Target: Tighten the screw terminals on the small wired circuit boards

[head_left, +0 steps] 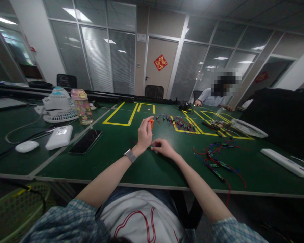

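Take the board by its edges, likely light and stiff but fragile where wired, seemingly pinched mid-table in the nearly closed right hand, with an orange item in the loosely curled left hand

one head-worn view, facing forward and down, close above the green table, looking across to the door

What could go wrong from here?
A red wire from the nearer cluster of wired circuit boards hangs past the front edge of the green table; the right forearm might snag it and drag boards off. The left hand hides much of the orange object, so a slip against the small part in the right hand could go unseen.
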Available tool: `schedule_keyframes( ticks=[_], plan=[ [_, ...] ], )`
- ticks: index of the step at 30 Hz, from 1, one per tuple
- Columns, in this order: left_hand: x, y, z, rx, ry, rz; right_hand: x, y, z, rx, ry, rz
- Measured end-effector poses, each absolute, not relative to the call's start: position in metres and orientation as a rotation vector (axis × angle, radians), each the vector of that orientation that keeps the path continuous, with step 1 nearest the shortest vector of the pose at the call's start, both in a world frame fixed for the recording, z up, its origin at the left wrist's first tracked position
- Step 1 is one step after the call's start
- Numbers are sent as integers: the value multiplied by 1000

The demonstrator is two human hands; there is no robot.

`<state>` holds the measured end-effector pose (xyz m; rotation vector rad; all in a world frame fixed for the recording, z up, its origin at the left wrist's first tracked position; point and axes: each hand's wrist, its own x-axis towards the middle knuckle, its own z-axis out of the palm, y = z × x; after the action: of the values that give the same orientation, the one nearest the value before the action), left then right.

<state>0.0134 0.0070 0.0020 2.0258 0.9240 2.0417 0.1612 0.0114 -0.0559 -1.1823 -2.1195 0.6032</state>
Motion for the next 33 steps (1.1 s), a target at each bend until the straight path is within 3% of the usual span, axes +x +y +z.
schedule_keyframes(
  ticks=[21,33],
  plan=[
    [15,11,-2,1982,929,1948,160,9,-53,-1199,-2105,608],
    [15,6,2,2092,993,2074,160,12,-56,-1190,-2106,617]
  ],
)
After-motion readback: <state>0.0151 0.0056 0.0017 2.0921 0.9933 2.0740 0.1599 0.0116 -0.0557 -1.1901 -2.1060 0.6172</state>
